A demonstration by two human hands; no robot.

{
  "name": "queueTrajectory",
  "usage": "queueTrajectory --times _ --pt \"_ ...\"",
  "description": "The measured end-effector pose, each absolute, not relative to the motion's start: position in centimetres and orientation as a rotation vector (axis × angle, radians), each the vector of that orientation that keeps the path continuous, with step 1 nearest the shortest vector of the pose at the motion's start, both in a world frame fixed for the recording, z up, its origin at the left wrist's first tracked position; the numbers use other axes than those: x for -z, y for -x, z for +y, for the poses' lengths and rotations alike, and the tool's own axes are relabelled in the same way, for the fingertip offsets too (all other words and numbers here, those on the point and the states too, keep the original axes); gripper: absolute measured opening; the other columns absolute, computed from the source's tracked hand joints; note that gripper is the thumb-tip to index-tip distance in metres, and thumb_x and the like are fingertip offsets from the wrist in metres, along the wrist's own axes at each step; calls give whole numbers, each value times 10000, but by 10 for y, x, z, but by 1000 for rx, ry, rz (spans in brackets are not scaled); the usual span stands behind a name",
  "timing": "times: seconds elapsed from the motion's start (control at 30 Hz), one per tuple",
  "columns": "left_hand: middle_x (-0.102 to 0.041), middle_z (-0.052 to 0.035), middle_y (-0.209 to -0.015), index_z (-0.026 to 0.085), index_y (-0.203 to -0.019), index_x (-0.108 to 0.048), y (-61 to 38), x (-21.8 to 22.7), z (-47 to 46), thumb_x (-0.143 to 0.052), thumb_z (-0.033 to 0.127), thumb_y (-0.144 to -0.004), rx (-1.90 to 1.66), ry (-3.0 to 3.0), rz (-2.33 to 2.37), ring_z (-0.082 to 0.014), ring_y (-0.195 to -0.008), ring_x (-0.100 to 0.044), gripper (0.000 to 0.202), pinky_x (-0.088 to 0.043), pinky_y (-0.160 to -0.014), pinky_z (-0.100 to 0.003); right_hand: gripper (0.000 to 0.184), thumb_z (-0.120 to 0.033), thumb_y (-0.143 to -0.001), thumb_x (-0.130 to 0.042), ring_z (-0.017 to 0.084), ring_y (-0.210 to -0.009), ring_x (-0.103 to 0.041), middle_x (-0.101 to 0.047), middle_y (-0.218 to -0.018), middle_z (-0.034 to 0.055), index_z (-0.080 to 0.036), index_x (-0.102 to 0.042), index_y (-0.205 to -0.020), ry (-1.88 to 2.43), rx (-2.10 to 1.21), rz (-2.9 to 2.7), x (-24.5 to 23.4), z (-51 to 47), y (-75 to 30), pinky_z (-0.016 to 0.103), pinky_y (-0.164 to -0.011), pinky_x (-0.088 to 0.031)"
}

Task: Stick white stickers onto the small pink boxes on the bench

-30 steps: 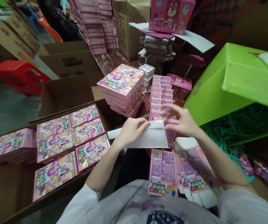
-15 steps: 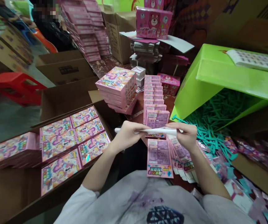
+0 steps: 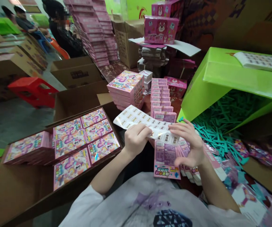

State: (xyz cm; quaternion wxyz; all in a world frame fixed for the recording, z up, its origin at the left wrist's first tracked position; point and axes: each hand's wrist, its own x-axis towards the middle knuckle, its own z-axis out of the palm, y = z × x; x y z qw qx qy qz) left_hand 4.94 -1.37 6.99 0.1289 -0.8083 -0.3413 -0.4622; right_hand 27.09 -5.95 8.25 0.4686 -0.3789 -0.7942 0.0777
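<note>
Pinching white sticker sheet (image 3: 147,124), rows of small round labels: left hand (image 3: 134,140) fingers; right hand (image 3: 189,143) fingers spread.

Premises: a packing workshop or small warehouse for boxed toys. Evidence noted: tall stacks of pink retail boxes (image 3: 95,28) stood along the back; brown shipping cartons (image 3: 75,74) lay open on the floor, one carton (image 3: 79,151) filled with rows of identical pink boxes; flattened pink box blanks (image 3: 161,97) were laid out in an overlapping line; a green bin (image 3: 223,78) held loose teal plastic parts (image 3: 218,126); sheets of stickers (image 3: 261,61) lay about. Another person (image 3: 65,34) sat among the cartons beyond.
</note>
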Motion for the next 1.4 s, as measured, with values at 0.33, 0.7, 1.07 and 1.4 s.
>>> queueTrajectory --times 0.33,0.7,1.07,1.4 --pt "-705 24 -815 232 -666 -622 -52 -78 -8 -533 107 -858 1371 2437 -821 -147 -861 -612 245 -310 -946 -422 186 -340 -808 -679 219 -750 -682 -715 -812 29 -278 -685 -982 1024 -293 -1745 -74 -62 -269 387 -714 -566" --pt "-708 74 -884 311 -719 -647 -49 -71 -29 -590 197 -803 867 3145 -294 -111 -754 -579 153 -452 -711 -218 182 -206 -796 -631 265 -1060 -625 -714 -902 -15 -314 -689 -930 997 -38 -2399 -126 -38 -271 621 -1137 -176" --pt "-659 -71 -907 174 -877 -685 -4 -79 -16 -679 349 -780 1729 2821 -1477 -173 -844 -629 200 -523 -781 -294 194 -340 -636 -774 172 -568 -603 -673 -673 -5 -213 -668 -735 1443 -481 -1651 -89 -22 -288 274 -505 -459" --pt "-715 -39 -768 146 -811 -708 -16 -76 8 -727 377 -695 2219 2436 -2068 -147 -664 -630 259 -495 -577 -219 259 -403 -674 -758 192 -669 -656 -712 -774 43 -192 -726 -821 1351 -872 -1576 -85 -19 -300 276 -567 -517"
